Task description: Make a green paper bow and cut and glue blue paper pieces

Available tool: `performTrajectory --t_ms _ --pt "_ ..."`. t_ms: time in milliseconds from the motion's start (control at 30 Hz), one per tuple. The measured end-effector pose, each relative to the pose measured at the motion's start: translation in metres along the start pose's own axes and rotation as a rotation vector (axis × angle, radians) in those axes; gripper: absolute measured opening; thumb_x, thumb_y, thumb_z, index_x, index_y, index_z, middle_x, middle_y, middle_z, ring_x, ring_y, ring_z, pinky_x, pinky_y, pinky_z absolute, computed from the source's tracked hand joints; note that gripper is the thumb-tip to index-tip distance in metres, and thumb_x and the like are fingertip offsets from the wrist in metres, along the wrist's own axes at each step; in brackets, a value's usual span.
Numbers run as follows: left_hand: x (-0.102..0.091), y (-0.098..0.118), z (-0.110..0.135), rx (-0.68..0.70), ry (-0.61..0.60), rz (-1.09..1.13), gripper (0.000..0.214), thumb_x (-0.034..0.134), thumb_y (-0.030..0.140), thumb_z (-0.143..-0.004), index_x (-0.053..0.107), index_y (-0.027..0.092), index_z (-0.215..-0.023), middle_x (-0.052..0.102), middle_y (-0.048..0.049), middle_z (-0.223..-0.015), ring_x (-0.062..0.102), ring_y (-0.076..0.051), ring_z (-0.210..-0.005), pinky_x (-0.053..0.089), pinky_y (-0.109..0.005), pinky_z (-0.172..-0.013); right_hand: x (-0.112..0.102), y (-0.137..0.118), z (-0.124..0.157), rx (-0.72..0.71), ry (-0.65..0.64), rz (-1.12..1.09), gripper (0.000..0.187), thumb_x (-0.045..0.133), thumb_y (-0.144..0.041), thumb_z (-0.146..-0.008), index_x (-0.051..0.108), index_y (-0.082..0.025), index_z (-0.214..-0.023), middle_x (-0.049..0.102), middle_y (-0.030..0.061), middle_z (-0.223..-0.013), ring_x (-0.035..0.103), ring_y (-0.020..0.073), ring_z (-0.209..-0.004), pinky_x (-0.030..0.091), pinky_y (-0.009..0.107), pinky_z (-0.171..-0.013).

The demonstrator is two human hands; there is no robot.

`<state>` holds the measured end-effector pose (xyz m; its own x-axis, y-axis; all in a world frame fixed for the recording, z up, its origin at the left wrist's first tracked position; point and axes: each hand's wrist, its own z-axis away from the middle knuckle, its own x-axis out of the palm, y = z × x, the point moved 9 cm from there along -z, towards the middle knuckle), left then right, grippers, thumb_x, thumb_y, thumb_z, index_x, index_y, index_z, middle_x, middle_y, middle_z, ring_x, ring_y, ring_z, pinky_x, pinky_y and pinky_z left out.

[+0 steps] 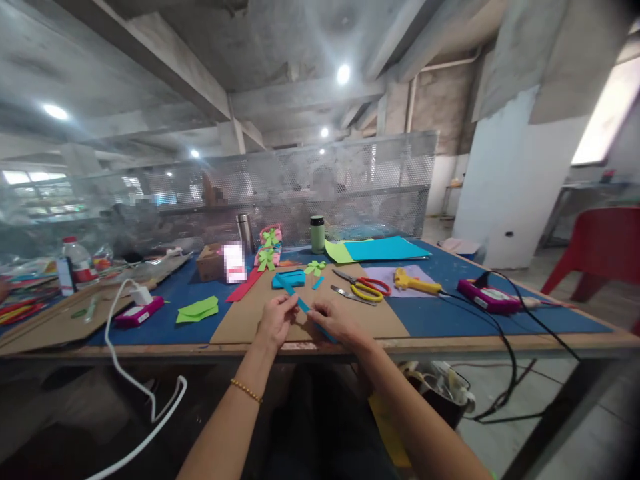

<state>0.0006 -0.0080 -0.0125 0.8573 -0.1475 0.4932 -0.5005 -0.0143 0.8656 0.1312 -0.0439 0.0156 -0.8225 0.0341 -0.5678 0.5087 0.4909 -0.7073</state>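
Between my hands runs a narrow blue paper strip (pixel 303 306), slanting across the near part of a brown cardboard sheet (pixel 240 313). My left hand (pixel 278 320) pinches the strip from the left side. Fingers curled, my right hand (pixel 330 319) grips it lower down, where one end shows beneath the hand. Just beyond my fingers lies a folded blue paper piece (pixel 289 279). A small blue scrap (pixel 318 283) and a green paper bow (pixel 315 268) are close to it. Red-handled scissors (pixel 370 285) and yellow-handled scissors (pixel 367 292) rest to the right.
A yellow glue gun (pixel 416 283) lies on lilac paper at right, its cord running to a purple power strip (pixel 487 296). Green paper pieces (pixel 198 310) lie left. Behind stand a green bottle (pixel 317 235), a steel flask (pixel 244 232) and blue sheets (pixel 387 249).
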Motion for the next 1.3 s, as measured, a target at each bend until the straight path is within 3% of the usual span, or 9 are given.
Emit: performTrajectory --t_ms 267,533,600,667,800,900,1033,1100,1300 --pt "-0.017 0.004 -0.009 0.012 0.111 0.087 0.037 0.094 0.025 -0.053 0.061 0.013 -0.065 0.058 0.003 -0.058 0.053 -0.006 -0.054 0.04 -0.018 -0.054 0.001 -0.006 0.003 -0.037 -0.048 0.026 0.03 0.053 -0.029 -0.084 0.041 -0.019 -0.059 0.037 -0.0059 -0.06 0.036 0.0104 -0.062 0.023 0.025 -0.058" --pt "-0.054 0.06 -0.033 0.141 0.31 0.046 0.021 0.083 0.022 -0.07 0.064 0.014 -0.068 0.062 0.0011 -0.063 0.055 -0.007 -0.054 0.042 -0.02 -0.055 -0.002 -0.009 0.007 -0.034 -0.024 0.063 0.031 0.054 -0.027 -0.086 0.043 -0.019 -0.059 0.04 -0.0052 -0.061 0.037 0.011 -0.062 0.024 0.026 -0.058" --pt "-0.05 0.051 -0.026 0.109 0.283 0.029 0.023 0.083 0.03 -0.071 0.067 0.013 -0.073 0.067 -0.0018 -0.068 0.059 -0.009 -0.055 0.043 -0.021 -0.053 -0.006 -0.009 0.006 -0.023 0.032 0.084 0.031 0.054 -0.027 -0.087 0.043 -0.019 -0.059 0.039 -0.0053 -0.059 0.038 0.011 -0.061 0.024 0.025 -0.058" --pt "-0.028 0.026 -0.015 0.009 0.126 -0.087 0.036 0.085 0.044 -0.067 0.07 0.012 -0.076 0.069 -0.0049 -0.071 0.062 -0.012 -0.055 0.042 -0.022 -0.049 -0.006 -0.01 0.006 -0.009 0.077 0.122 0.032 0.054 -0.027 -0.088 0.044 -0.019 -0.059 0.039 -0.0054 -0.058 0.038 0.0108 -0.06 0.024 0.025 -0.057" --pt "0.01 -0.003 0.0 -0.001 -0.088 -0.228 0.042 0.091 0.044 -0.056 0.066 0.013 -0.068 0.062 -0.0014 -0.056 0.054 -0.01 -0.047 0.038 -0.021 -0.045 -0.004 -0.01 0.009 0.009 0.085 0.191 0.033 0.051 -0.027 -0.093 0.052 -0.018 -0.061 0.046 -0.0044 -0.058 0.042 0.0107 -0.059 0.026 0.024 -0.056" --pt "0.015 -0.003 -0.011 0.014 -0.084 -0.2 0.041 0.091 0.043 -0.054 0.065 0.014 -0.066 0.062 -0.0003 -0.055 0.054 -0.009 -0.048 0.037 -0.019 -0.046 -0.026 -0.006 0.011 0.031 0.088 0.382 0.036 0.046 -0.03 -0.099 0.065 -0.017 -0.072 0.057 -0.0023 -0.064 0.049 0.0117 -0.061 0.032 0.023 -0.057" --pt "0.009 0.001 -0.029 0.019 -0.036 -0.115 0.039 0.092 0.036 -0.047 0.064 0.014 -0.063 0.062 0.001 -0.055 0.056 -0.01 -0.049 0.038 -0.02 -0.049 -0.097 0.01 0.005 0.117 0.183 0.744 0.03 0.044 -0.025 -0.1 0.071 -0.014 -0.097 0.069 0.0088 -0.089 0.058 0.0176 -0.079 0.042 0.026 -0.071" --pt "0.007 0.0 -0.032 0.001 -0.025 -0.086 0.039 0.093 0.034 -0.047 0.064 0.014 -0.064 0.062 0.0017 -0.054 0.055 -0.01 -0.047 0.038 -0.021 -0.05 -0.126 0.025 -0.003 0.188 0.187 0.859 0.024 0.052 -0.021 -0.094 0.072 -0.01 -0.092 0.069 0.0185 -0.094 0.061 0.0229 -0.084 0.044 0.031 -0.076" --pt "0.002 0.0 -0.028 0.021 0.013 -0.04 0.04 0.094 0.034 -0.047 0.065 0.014 -0.067 0.063 0.0006 -0.055 0.058 -0.011 -0.049 0.04 -0.022 -0.052 -0.136 0.067 -0.023 0.283 0.036 1.05 0.024 0.055 -0.024 -0.095 0.075 -0.012 -0.094 0.073 0.0222 -0.093 0.069 0.0286 -0.085 0.045 0.035 -0.075"
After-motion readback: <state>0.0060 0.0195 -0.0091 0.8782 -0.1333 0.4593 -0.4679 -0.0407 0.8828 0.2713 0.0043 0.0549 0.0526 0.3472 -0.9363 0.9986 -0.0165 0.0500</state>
